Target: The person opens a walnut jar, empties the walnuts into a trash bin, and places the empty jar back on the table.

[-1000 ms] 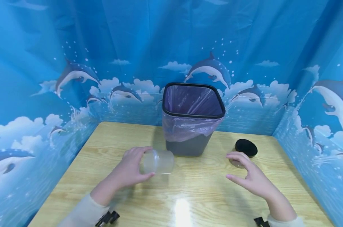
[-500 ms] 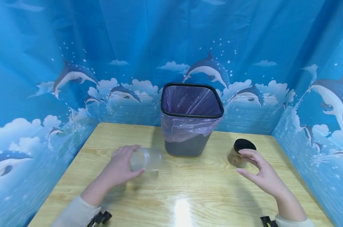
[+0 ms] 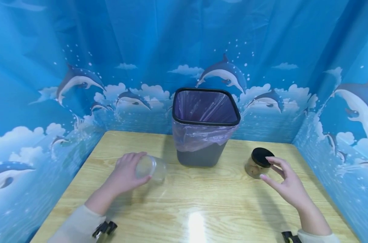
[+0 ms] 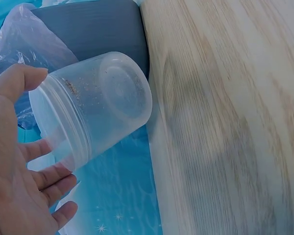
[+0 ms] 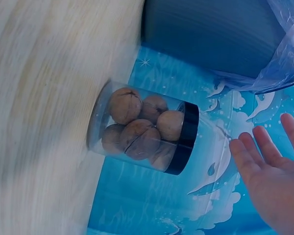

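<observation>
My left hand holds a clear plastic jar by its threaded rim, thumb on one side and fingers on the other. The jar has no lid on and is tilted; brown crumbs show inside it in the left wrist view. On the right, my right hand is beside a second clear jar, which stands upright with a black lid. Several walnuts fill this jar. The right fingers are spread and grip nothing; in the right wrist view they are apart from the lid.
A grey bin lined with a purple plastic bag stands at the back middle of the wooden table. Blue dolphin-print curtains enclose the table at the back and sides.
My left hand has moved left with the clear jar, whose base has tipped lower. My right hand has shifted right and slightly up, uncovering more of the walnut jar.
</observation>
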Demonstrator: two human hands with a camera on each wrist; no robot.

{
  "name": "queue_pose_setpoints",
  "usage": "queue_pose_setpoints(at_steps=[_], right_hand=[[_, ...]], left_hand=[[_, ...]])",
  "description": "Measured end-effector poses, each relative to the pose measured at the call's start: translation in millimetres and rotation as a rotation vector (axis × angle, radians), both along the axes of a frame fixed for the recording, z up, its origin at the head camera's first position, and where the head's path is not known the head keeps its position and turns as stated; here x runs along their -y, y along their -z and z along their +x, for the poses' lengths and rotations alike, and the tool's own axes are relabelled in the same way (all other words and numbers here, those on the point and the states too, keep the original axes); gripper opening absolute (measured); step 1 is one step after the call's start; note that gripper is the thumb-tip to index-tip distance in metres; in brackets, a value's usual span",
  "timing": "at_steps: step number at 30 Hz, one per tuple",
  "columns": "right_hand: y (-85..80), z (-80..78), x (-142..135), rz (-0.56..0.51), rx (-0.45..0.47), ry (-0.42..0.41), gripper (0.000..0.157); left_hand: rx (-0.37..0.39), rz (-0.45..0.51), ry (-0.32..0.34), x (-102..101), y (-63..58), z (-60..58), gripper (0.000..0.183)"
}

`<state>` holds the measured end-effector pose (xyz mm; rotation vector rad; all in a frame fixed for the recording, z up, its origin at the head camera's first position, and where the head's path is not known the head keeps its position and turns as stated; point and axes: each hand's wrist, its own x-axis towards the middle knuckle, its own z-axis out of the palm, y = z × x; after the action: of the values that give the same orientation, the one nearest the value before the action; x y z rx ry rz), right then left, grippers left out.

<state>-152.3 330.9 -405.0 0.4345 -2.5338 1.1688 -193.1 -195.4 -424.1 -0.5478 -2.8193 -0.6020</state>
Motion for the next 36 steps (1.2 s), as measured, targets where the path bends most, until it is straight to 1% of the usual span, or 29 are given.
queue_pose_setpoints(at_steps=[6,8,15,21,27,36], right_hand=[[-0.3,1.0,-4,-0.022,0.079,0.062,0.066],[0.9,0.5,-5,-0.028,0.076,0.072,0.067],[8.3,-2.9,-8,-0.059,0.005,0.083,0.069],[12.1,-7.0,-10,-0.087,-0.011,0.130,0.073],[13.0,-9.6,-11,-0.079,0.025,0.196,0.076],[14.2,-11.7,-11,-0.112,0.062,0.262,0.079]], left_hand=[[0.012,-0.029,-0.025,3,2.4,-9.4,0.086],[0.013,-0.036,-0.033,3,2.4,-11.7,0.085],[0.013,-0.051,-0.058,4,5.5,-19.5,0.084],[0.039,-0.056,-0.073,5,7.0,-24.2,0.084],[0.061,-0.075,-0.087,7,6.3,-30.7,0.084],[0.080,-0.086,-0.104,8,4.6,-38.1,0.084]])
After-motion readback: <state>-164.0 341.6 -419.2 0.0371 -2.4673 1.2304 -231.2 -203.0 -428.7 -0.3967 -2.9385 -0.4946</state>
